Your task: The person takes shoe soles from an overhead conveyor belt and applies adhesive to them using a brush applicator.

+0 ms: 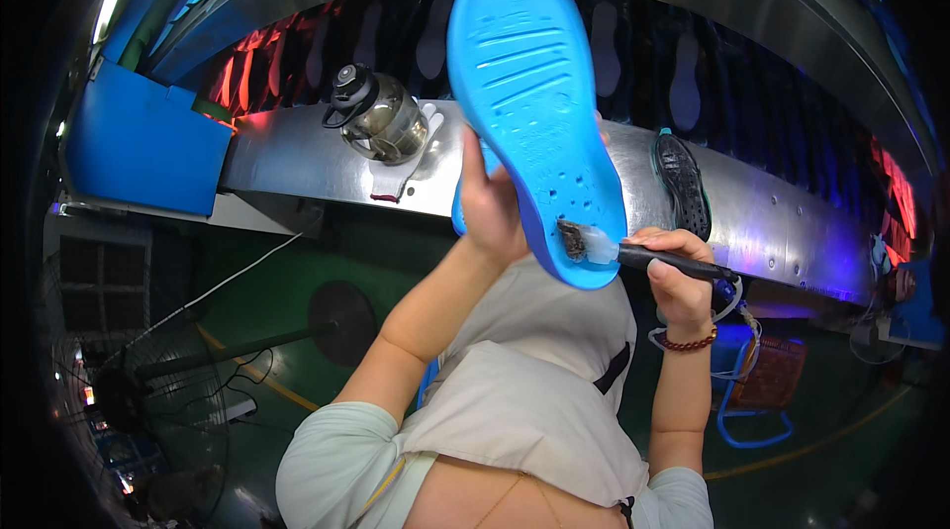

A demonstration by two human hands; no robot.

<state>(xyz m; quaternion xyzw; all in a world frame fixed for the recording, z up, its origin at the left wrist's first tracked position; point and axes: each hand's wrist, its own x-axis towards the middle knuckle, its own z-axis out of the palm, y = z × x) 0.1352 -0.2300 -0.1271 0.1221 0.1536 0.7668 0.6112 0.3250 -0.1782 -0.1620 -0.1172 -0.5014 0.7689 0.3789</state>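
A bright blue shoe sole point(524, 103) is held up in front of me, its long face with ridges and small holes turned toward the camera. My left hand point(492, 194) grips it by its left edge, fingers wrapped behind it. In my right hand point(683, 277) is a black-handled brush point(658, 258) with a pale collar and dark bristles. Those bristles touch the rounded lower end of the sole. Part of another blue piece shows behind my left hand, mostly hidden.
A metal ledge point(287, 148) runs across in front, along a conveyor carrying several insole-shaped pieces. On it stand a tinted jug point(386, 123), a white glove point(394, 178) and a black shoe sole point(681, 178). A floor fan point(124, 395) is at left, a blue-framed stool point(757, 385) at right.
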